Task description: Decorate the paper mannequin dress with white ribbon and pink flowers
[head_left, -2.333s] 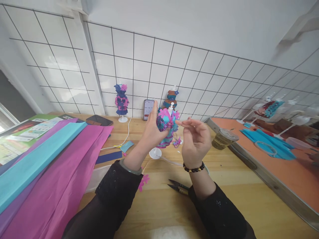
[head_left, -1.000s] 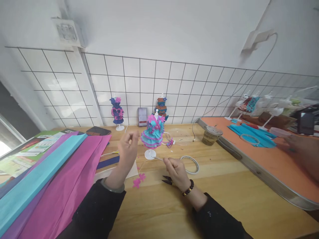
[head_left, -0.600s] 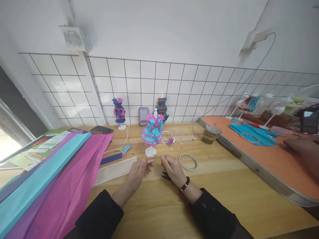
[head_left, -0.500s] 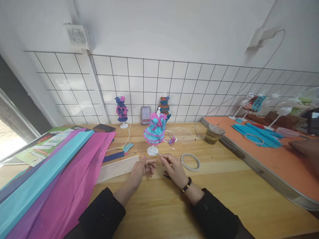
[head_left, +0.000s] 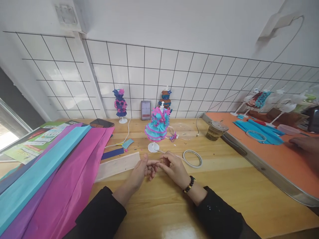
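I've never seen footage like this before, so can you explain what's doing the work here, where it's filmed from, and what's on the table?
There is no machine: these are a person's bare left hand and right hand, seen from a camera on that person's head, looking forward and down. On the wooden table stands a small dress form in turquoise and pink. Coloured sheets lie at the left; a pale ring and a lidded cup are to the right. The fingers of both hands come together; anything pinched there is too small to make out. The hand at the far right belongs to someone else.
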Motion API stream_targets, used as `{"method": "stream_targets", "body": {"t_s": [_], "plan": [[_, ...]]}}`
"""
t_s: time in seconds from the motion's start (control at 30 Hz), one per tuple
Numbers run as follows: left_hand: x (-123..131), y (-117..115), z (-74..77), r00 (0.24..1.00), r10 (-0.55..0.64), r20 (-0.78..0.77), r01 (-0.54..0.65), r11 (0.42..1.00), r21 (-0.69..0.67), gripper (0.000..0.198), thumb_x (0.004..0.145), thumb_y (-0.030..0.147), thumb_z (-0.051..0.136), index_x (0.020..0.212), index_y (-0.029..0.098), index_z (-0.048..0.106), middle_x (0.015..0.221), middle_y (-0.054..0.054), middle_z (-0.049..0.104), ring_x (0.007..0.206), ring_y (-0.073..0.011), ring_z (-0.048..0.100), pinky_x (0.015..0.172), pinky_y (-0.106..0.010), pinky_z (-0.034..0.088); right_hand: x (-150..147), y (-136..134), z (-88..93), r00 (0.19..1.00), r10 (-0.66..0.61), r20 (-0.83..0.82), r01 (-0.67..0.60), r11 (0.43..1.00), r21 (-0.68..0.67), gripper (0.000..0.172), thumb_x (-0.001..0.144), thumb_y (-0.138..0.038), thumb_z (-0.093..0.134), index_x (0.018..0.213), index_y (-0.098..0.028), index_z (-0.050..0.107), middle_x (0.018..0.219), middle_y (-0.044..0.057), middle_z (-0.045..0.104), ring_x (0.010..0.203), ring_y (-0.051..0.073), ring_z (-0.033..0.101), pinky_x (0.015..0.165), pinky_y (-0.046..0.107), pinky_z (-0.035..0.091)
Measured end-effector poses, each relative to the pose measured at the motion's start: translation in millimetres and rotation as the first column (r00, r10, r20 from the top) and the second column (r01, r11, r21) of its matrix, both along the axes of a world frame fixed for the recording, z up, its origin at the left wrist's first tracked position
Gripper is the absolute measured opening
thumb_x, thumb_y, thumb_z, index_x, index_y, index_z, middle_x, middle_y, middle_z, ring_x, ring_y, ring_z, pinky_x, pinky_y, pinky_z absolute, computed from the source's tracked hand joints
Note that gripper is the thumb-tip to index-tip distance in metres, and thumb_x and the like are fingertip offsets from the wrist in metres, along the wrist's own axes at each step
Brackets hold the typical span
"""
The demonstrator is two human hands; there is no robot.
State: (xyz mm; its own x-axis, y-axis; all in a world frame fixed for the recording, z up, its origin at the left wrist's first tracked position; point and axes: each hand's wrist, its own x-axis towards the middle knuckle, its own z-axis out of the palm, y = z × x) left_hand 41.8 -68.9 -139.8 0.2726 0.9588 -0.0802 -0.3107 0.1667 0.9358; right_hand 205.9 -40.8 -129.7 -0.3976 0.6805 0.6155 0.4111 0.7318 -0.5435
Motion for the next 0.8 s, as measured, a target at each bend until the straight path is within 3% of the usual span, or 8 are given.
{"method": "stream_targets", "body": {"t_s": [0.4,0.53,0.7,0.8], "plan": [[-3,-2,2.8,0.988,0.044,-0.151,-0.031,0.996,0.083,0.072,0.079,0.067,0.029,0.093,0.008,0.067,0.066,-0.006,0.053,0.047,-0.0092,0.045,0.042,-0.022,0.034,4,0,5.2,0.996,0.088,-0.016,-0.089,0.993,-0.077,0.018,0.087,-0.029,0.049,0.08,-0.018,0.061,0.071,0.003,0.056,0.067,0.013,0.052,0.061,0.026,0.043],[-2,-4,4.7,0.973,0.058,-0.222,-0.033,0.993,0.117,0.069,0.081,0.064,0.029,0.099,0.009,0.066,0.067,-0.005,0.054,0.048,-0.009,0.045,0.043,-0.022,0.035,3,1,3.7,0.998,0.068,0.003,-0.067,0.992,-0.108,0.02,0.089,-0.03,0.045,0.08,-0.019,0.059,0.074,0.003,0.056,0.069,0.014,0.052,0.064,0.026,0.042],[1,-6,3.8,0.912,0.178,-0.371,-0.106,0.973,0.206,0.063,0.084,0.059,0.028,0.089,0.011,0.067,0.065,-0.004,0.056,0.048,-0.0094,0.046,0.045,-0.022,0.036,16,20,-3.1,0.984,-0.17,-0.049,0.161,0.976,-0.148,0.023,0.089,-0.034,0.042,0.08,-0.018,0.057,0.075,0.003,0.057,0.07,0.014,0.053,0.065,0.026,0.042],[2,-9,4.3,0.853,0.225,-0.471,-0.079,0.948,0.31,0.059,0.086,0.056,0.027,0.072,0.013,0.066,0.063,-0.004,0.058,0.058,-0.0132,0.055,0.056,-0.024,0.042,37,42,-9.5,0.921,-0.39,0.01,0.385,0.905,-0.183,0.033,0.09,-0.04,0.036,0.088,-0.017,0.06,0.075,0.003,0.06,0.069,0.015,0.055,0.065,0.026,0.043]]}}
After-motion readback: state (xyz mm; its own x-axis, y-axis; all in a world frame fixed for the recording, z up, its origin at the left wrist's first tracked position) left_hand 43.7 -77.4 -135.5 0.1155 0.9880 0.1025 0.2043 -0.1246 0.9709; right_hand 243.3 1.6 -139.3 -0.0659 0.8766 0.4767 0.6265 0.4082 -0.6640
